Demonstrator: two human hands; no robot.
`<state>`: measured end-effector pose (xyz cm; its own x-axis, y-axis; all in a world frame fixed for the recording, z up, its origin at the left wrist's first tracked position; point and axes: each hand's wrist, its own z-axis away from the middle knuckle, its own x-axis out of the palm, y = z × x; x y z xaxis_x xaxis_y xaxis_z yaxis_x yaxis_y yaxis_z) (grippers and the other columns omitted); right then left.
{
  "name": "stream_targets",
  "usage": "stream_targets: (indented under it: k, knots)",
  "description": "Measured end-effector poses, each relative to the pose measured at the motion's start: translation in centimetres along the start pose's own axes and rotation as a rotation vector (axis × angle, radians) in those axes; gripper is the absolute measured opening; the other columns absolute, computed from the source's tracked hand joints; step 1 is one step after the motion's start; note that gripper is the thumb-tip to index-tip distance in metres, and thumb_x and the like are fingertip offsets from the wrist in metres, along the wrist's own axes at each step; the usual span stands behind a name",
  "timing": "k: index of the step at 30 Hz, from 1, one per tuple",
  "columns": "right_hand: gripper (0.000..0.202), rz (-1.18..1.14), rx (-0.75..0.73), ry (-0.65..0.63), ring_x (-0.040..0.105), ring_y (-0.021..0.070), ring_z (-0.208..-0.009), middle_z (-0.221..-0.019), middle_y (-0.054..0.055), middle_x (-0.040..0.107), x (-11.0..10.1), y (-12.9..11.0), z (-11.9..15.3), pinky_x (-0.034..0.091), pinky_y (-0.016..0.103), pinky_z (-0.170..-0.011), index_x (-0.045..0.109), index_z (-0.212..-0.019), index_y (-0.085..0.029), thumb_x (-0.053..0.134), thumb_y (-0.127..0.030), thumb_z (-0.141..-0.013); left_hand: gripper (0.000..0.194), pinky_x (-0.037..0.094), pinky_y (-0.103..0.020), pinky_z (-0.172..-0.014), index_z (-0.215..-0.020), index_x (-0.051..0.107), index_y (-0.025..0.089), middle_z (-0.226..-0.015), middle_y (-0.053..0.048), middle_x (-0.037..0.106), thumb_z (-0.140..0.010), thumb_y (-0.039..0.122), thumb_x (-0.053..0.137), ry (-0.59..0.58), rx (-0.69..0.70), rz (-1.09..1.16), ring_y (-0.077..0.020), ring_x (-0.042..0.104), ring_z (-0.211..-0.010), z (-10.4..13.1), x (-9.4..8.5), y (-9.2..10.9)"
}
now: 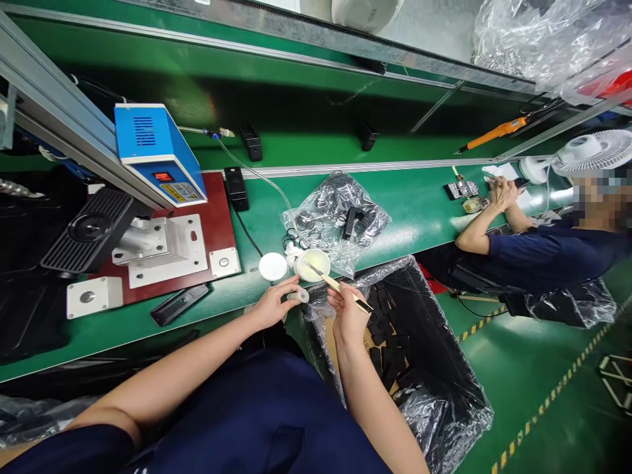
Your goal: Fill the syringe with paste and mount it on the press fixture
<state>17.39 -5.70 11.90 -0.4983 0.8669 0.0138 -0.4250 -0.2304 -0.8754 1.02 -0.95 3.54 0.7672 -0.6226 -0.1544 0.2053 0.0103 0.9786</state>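
My left hand (274,304) is closed on a small translucent round piece (299,296) with a hole in its end, held near the table's front edge. In my right hand (349,315) is a brush (330,282) with a cream, dark-ended handle. Its tip reaches into a round white tub (326,255) that holds a pale yellow substance. Left of the tub lies a white round lid (272,266). Crumpled white tissue (292,253) sits between the two. Behind the tub, a clear plastic bag (340,197) contains black rings and other black parts.
A blue machine box (158,155) and a metal fixture on a red base (224,217) stand to the left. A black tray-like part (178,304) lies in front. Below the table, a plastic-lined bin (434,342) holds black pieces. A co-worker (543,250) sits at the right.
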Motion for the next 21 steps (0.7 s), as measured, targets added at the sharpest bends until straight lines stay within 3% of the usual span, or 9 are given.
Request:
stream_targets:
  k: [5,10,15,21]
  knots:
    - [0.034,-0.073,-0.002,-0.001,0.068,0.0136,-0.057,-0.067,0.000,0.070,-1.4,-1.5,0.1,0.054,0.022,-0.049,0.061,-0.080,-0.017,0.081,-0.034,-0.058,0.025,0.045,-0.047,-0.104,-0.102,0.068,0.020,-0.125,-0.011,0.065,-0.083,0.035,0.062,0.095,0.000,-0.028,-0.0275,0.061,-0.117,0.2,-0.7,0.3]
    - [0.029,-0.119,-0.044,-0.048,0.065,0.0112,-0.054,-0.067,-0.001,0.069,-3.2,-5.0,1.1,0.053,0.019,-0.046,0.066,-0.079,-0.016,0.082,-0.029,-0.058,0.026,0.052,-0.043,-0.093,-0.102,0.067,0.019,-0.103,-0.008,0.073,-0.083,0.035,0.062,0.233,-0.040,-0.080,-0.0256,0.067,-0.099,-0.7,-1.0,1.2]
    - [0.025,-0.018,-0.149,-0.119,0.062,0.0114,-0.054,-0.070,0.000,0.068,-4.4,-8.4,2.7,0.050,0.021,-0.043,0.070,-0.078,-0.017,0.082,-0.031,-0.060,0.026,0.055,-0.039,-0.085,-0.100,0.068,0.018,-0.097,-0.007,0.073,-0.082,0.036,0.064,0.266,0.025,-0.069,-0.0228,0.068,-0.090,-2.1,-0.1,2.8]
    - [0.023,0.189,-0.261,-0.216,0.062,0.0139,-0.053,-0.063,0.001,0.067,-4.7,-10.1,3.9,0.051,0.026,-0.048,0.071,-0.076,-0.018,0.081,-0.035,-0.065,0.025,0.054,-0.036,-0.086,-0.102,0.068,0.019,-0.097,-0.006,0.073,-0.082,0.034,0.065,0.263,0.099,-0.028,-0.0215,0.067,-0.091,-2.2,0.3,4.6]
